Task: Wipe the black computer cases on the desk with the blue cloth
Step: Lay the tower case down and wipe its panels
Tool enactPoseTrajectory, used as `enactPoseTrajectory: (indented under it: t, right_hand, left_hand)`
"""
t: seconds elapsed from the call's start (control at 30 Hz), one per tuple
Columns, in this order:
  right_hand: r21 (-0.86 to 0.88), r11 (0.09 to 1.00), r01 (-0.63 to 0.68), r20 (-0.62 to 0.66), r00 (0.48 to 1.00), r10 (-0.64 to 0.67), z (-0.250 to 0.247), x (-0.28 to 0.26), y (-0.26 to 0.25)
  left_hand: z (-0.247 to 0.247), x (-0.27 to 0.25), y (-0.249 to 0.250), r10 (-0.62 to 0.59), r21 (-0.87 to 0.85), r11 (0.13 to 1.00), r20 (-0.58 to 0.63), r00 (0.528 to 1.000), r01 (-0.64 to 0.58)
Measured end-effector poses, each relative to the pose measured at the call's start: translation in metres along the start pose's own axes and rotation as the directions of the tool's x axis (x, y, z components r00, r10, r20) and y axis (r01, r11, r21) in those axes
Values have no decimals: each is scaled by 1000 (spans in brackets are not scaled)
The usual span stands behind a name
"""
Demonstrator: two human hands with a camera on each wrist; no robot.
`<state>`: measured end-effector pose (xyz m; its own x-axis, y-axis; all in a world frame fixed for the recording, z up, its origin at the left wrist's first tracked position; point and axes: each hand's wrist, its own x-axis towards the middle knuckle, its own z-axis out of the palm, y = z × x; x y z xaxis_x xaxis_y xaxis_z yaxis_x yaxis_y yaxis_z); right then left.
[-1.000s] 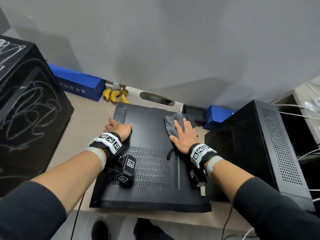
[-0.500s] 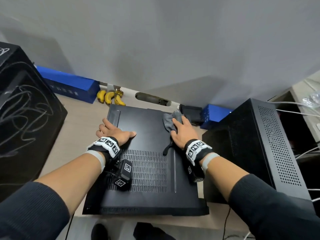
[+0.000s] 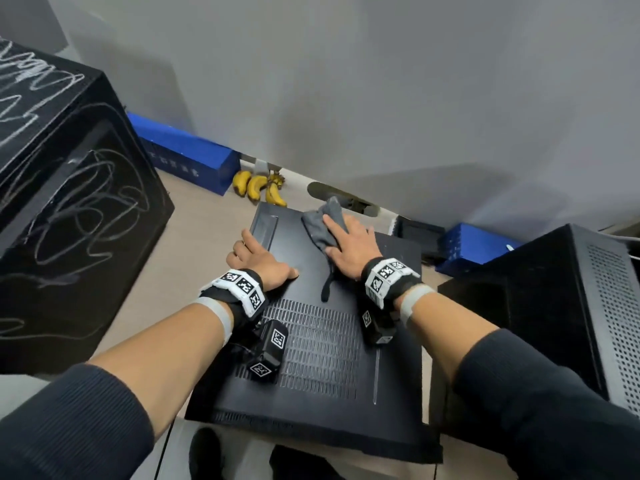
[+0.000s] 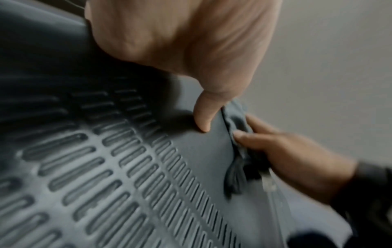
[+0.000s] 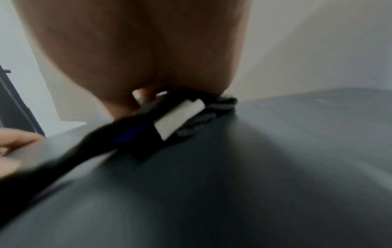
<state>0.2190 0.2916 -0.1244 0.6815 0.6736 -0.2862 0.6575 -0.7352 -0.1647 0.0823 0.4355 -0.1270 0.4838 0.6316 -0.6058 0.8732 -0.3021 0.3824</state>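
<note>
A black computer case lies flat on the desk with a slotted vent panel facing up. My right hand presses flat with straight fingers on the grey-blue cloth near the case's far edge. A dark strap of the cloth trails toward me. My left hand rests on the case's left edge, thumb on the top panel, fingers over the side. In the left wrist view the left thumb touches the panel beside the cloth and the right hand. The right wrist view shows the cloth's white tag.
A large black case with chalk scribbles stands at the left. Another black case with a perforated side stands at the right. Blue boxes and bananas lie along the grey wall. Bare desk shows left of the flat case.
My right hand has slid the cloth leftward and farther along the case's far edge. The left hand stays on the left edge. The head view has shifted.
</note>
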Motion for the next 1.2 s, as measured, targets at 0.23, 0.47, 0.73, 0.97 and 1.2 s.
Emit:
enactPoseTrajectory:
  t: [0.23, 0.47, 0.73, 0.97, 1.2]
  right_hand:
    - [58, 978, 199, 187, 960, -206, -8, 102, -62]
    - [43, 986, 159, 31, 987, -160, 6, 73, -42]
    - [110, 912, -395, -80, 911, 404, 11, -34, 93]
    - [140, 883, -448, 20, 893, 450, 8, -54, 82]
    - [41, 952, -304, 87, 950, 299, 38, -138, 31]
  left_hand:
    - [4, 3, 0, 11, 44, 999, -4, 1000, -11]
    - [3, 1, 1, 17, 37, 999, -8, 1000, -17]
    - [0, -3, -2, 21, 20, 1000, -6, 1000, -21]
    - [2, 0, -2, 11, 36, 999, -14, 1000, -11]
    - [-8, 3, -7, 37, -71, 997, 44, 998, -33]
